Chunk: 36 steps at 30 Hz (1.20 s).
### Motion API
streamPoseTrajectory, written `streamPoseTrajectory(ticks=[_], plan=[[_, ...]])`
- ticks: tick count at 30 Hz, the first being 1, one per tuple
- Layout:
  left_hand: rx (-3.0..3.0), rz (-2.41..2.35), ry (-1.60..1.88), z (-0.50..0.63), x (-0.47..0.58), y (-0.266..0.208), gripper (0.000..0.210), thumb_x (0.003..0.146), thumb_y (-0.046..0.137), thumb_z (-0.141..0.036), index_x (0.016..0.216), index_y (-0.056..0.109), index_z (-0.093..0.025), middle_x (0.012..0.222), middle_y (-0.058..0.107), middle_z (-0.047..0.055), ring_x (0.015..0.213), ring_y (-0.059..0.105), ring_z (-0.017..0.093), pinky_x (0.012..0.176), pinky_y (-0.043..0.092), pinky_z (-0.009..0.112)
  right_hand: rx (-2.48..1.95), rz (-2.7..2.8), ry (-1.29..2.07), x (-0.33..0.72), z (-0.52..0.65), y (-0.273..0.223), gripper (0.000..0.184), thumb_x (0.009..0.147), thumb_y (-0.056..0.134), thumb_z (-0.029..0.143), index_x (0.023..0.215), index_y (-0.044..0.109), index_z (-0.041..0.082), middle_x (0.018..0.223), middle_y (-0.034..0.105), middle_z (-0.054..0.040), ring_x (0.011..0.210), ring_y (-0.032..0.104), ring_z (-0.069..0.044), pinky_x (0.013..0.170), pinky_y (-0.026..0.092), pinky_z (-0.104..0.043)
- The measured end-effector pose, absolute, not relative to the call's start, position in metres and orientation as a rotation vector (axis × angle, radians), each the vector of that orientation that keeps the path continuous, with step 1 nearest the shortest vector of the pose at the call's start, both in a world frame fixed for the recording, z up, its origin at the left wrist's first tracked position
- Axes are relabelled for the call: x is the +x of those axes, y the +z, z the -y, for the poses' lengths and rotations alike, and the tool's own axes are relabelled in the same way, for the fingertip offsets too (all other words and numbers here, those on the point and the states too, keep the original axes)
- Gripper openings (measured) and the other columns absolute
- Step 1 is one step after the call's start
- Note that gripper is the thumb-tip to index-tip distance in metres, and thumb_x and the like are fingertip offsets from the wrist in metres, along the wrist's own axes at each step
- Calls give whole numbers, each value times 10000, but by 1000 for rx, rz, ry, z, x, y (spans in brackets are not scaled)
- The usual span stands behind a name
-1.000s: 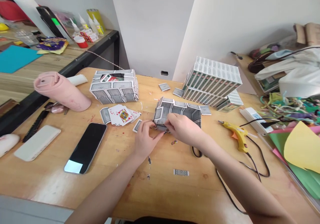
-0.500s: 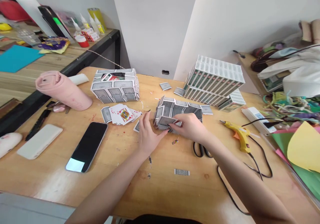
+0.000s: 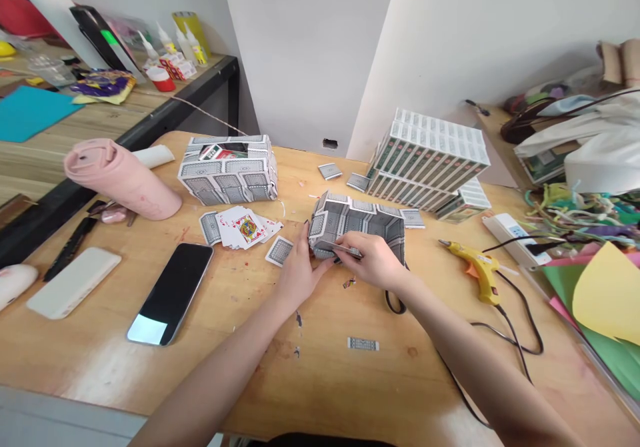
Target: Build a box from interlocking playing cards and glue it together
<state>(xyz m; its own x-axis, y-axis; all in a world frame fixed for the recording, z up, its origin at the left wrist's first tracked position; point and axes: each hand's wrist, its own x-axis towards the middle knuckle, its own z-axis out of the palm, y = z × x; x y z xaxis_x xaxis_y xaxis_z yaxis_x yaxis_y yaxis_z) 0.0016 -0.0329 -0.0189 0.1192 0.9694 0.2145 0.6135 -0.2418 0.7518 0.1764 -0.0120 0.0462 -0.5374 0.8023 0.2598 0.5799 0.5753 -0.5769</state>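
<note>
Card-covered box (image 3: 357, 215), frame centre, interior visible.
Right hand (image 3: 374, 258): grip pinches card piece (image 3: 328, 245). Left hand (image 3: 299, 268): grip clasps box's near-left corner.

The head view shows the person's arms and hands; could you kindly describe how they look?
The left forearm and right forearm are bare and slim, with no sleeve, watch or bracelet showing. The left hand and right hand wear no gloves or visible rings.
</note>
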Motion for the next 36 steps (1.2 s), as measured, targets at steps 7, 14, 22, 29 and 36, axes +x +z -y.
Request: streamPoseTrajectory(ticks=[7, 14, 22, 29, 36], plan=[[1936, -1527, 974, 32, 1, -18, 788, 772, 594, -396, 1395, 147, -215, 1386, 365, 162, 1279, 371, 279, 987, 377, 440, -1274, 2402, 425, 167, 16, 59, 163, 881, 425, 277, 881, 554, 177, 761, 654, -47, 676, 596, -139, 569, 354, -219], [1974, -1543, 935, 32, 1, -18, 745, 785, 583, -389, 1378, 189, -170, 1397, 347, 186, 1288, 361, 275, 983, 388, 427, -1542, 2627, 206, 151, 17, 76, 158, 876, 382, 216, 822, 512, 144, 661, 633, -62, 546, 552, -155, 469, 215, -253], [1991, -1545, 965, 32, 2, -21, 827, 769, 604, -341, 1406, 102, -178, 1398, 337, 199, 1290, 355, 286, 983, 385, 446, -1599, 2576, 322, 148, 18, 77, 133, 863, 396, 187, 842, 524, 157, 755, 658, -62, 640, 592, -161, 509, 255, -249], [2020, -1561, 955, 32, 2, -23, 835, 764, 603, -292, 1412, 95, -155, 1370, 371, 219, 1256, 401, 304, 949, 419, 450, -1645, 2513, 341, 144, 17, 79, 106, 819, 443, 183, 767, 535, 174, 746, 650, -52, 634, 577, -161, 511, 265, -251], [2048, -1560, 988, 31, 2, -25, 846, 758, 616, -323, 1411, 102, -167, 1387, 356, 210, 1266, 392, 292, 963, 411, 447, -1564, 2322, 520, 149, 16, 74, 125, 773, 517, 179, 657, 561, 189, 723, 647, -22, 657, 562, -137, 562, 317, -230]])
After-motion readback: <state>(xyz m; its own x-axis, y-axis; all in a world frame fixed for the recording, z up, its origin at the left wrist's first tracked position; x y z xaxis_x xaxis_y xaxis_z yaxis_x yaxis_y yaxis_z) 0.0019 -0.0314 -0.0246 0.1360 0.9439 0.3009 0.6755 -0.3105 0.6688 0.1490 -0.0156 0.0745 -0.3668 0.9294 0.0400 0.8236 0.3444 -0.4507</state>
